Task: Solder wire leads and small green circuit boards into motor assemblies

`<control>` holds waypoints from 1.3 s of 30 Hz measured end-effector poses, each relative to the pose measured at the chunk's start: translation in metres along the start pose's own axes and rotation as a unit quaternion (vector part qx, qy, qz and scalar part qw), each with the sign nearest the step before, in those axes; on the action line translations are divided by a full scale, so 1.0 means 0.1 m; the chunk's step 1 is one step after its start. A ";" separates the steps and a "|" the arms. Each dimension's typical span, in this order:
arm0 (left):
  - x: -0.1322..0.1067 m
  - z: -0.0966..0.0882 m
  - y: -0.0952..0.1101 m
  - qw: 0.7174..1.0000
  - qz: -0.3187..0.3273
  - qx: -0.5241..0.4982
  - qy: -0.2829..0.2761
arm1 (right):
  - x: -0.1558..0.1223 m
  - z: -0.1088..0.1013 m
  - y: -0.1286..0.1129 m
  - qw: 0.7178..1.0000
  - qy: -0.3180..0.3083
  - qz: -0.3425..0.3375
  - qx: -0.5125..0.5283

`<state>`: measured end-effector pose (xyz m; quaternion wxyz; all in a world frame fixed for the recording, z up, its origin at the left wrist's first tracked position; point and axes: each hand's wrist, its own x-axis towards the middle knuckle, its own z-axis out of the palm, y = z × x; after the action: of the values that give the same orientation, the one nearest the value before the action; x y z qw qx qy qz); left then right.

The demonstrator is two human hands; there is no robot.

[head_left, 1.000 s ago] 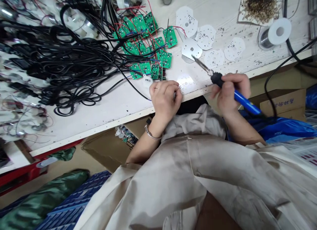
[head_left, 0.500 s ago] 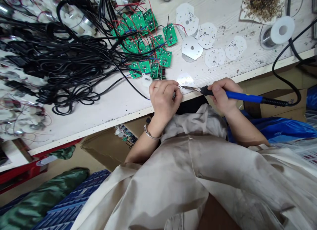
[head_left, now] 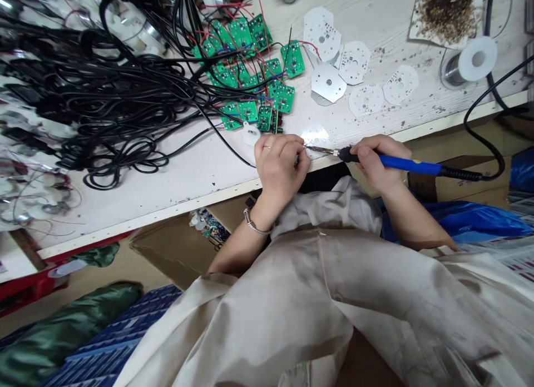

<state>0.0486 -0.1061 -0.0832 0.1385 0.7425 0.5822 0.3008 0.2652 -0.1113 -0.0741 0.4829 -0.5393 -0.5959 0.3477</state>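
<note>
Soldering iron [head_left: 411, 164] in the right hand [head_left: 380, 162], its tip just beside the fingertips of the left hand [head_left: 280, 165] — both at the front edge of the bench [head_left: 187, 181].
The right grip pinches the soldering iron toward its front end, the metal tip by the near edge of a white plate [head_left: 316, 135]. The left hand is curled near that same edge; its fingers hide what is under them, so I cannot tell whether that grip is spread or pinching something. Green circuit boards [head_left: 292, 59] and black cables [head_left: 137, 98] lie beyond, leftward — other white plates [head_left: 329, 87] and a solder reel [head_left: 478, 59] lie farther right.
</note>
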 end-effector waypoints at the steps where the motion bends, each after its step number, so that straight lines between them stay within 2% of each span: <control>1: 0.00 0.00 0.00 1.000 0.003 -0.001 0.004 | 0.00 0.00 0.01 1.000 0.005 -0.002 0.003; 5: 0.00 0.01 0.00 1.000 0.014 -0.006 0.018 | -0.01 0.00 0.06 0.999 0.034 0.008 0.025; 9: 0.00 0.01 0.00 1.000 0.005 0.007 0.004 | -0.02 -0.01 0.09 0.999 0.036 0.012 0.016; 18: 0.00 0.01 0.00 0.999 -0.024 -0.015 -0.018 | 0.01 -0.01 -0.03 1.000 -0.003 0.015 0.011; 24: 0.00 0.01 0.01 1.000 0.002 0.022 0.013 | 0.03 -0.02 -0.05 0.999 0.001 0.033 0.001; 33: 0.00 0.02 0.01 0.999 0.006 0.046 0.017 | 0.02 -0.03 -0.01 0.999 -0.008 0.035 -0.018; 35: 0.00 0.02 0.02 0.999 0.008 0.047 0.017 | 0.01 -0.03 0.01 0.999 0.006 0.036 0.002; 39: 0.00 0.03 0.01 0.999 0.006 0.046 0.014 | 0.02 0.01 0.02 0.990 0.084 0.013 0.110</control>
<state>0.0513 -0.1058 -0.0846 0.0939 0.7476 0.5928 0.2846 0.2651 -0.1089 -0.0754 0.5831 -0.5175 -0.5045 0.3710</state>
